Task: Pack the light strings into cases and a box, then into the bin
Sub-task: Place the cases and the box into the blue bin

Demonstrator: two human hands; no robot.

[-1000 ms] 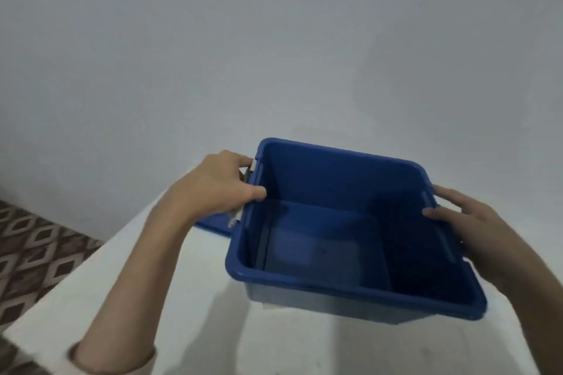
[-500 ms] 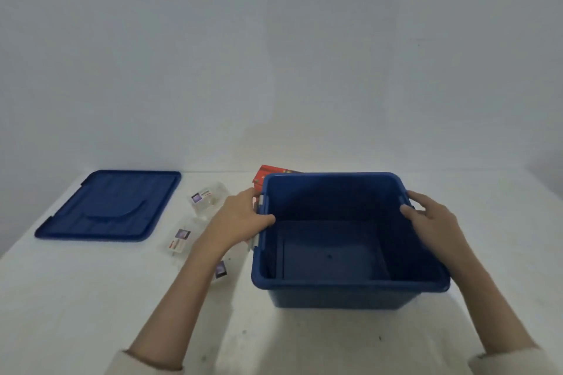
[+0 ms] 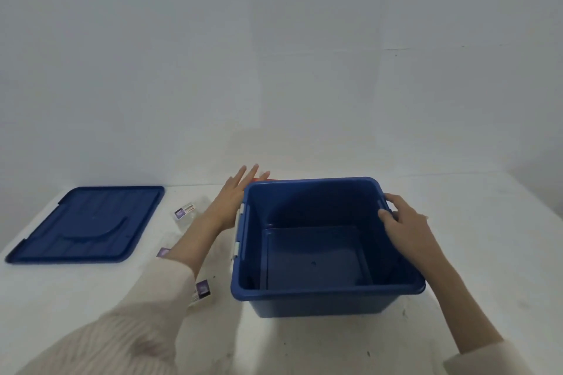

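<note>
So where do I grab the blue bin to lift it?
Grab the bin by its left and right rims, one hand from each side. It's upright and open, with a lip there; the right hand grips the right one so.

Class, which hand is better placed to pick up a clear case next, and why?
Left. The left hand is open and free left of the bin, where the cases lie; the right hand grips the bin's right rim, with the bin between it and them.
</note>
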